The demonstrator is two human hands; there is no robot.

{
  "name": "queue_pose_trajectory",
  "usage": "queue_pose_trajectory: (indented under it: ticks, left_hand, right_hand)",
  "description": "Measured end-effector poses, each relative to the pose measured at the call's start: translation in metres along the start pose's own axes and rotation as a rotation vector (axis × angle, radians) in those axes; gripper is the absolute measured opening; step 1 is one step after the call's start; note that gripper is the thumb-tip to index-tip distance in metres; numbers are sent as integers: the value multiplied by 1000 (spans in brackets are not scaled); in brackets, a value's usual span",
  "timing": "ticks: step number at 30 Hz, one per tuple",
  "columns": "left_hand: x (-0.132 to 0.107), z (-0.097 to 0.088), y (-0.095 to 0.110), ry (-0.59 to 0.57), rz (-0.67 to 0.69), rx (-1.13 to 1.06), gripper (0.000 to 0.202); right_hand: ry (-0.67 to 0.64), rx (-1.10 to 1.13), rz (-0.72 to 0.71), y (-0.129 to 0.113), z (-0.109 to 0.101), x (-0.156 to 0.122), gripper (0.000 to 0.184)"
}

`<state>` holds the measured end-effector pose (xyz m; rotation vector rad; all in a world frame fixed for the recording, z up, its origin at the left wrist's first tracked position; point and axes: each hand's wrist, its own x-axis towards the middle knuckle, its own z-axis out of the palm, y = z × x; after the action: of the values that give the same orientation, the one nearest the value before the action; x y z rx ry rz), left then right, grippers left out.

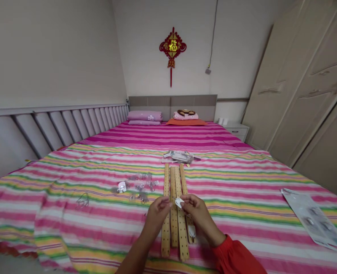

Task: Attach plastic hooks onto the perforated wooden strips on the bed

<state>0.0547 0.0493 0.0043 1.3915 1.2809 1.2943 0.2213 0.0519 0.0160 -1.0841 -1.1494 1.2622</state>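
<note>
Over the strips [182,238], the right hand [197,212] pinches a white card [179,203]. The left hand [157,211] is half curled, its hold unclear.

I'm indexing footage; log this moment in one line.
right hand: holding white piece | left hand: beside it, grip unclear | beneath hands: perforated wooden strips on striped cloth | left of strips: small clear packets
</note>
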Motion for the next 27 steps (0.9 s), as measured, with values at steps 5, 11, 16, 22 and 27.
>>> queue_pose_trajectory:
  ticks: [5, 11, 16, 22, 27]
  left_hand:
    - [3, 15, 26, -69, 19, -18, 33]
    - [10, 25, 35, -270, 21, 66, 19]
    - [16, 33, 38, -340, 36, 80, 17]
    - [30, 40, 35, -325, 84, 133, 14]
    - [42, 45, 28, -232, -20, 11, 25]
  right_hand:
    - [-59, -198, -146, -7, -8, -2, 14]
    - [-161, -421, -272, -12, -26, 1, 38]
    - [-213, -475, -291, -21, -34, 9, 48]
    - [-217, -505, -304, -25, -37, 23, 41]
    - [9, -394, -261, -23, -43, 36, 26]
